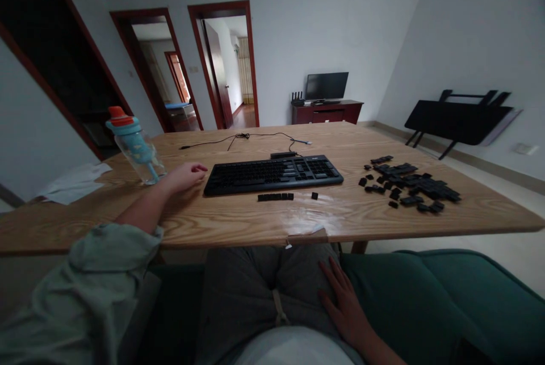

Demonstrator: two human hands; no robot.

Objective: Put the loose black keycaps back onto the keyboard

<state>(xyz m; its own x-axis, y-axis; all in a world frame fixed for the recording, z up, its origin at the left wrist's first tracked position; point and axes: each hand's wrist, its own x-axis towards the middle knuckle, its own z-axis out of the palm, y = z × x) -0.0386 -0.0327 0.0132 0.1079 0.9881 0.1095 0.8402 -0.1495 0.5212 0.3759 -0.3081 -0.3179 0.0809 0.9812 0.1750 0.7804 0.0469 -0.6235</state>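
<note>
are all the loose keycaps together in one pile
No, a row of keycaps and a single keycap lie in front of the keyboard, apart from the pile.

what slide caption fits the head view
Left hand beside a black keyboard, loose keycaps nearby, right hand on thigh.

The left hand, fingers curled, is just beside the left end of the keyboard; the right hand rests on the thigh. Loose keys lie on the bench to the right.
</note>
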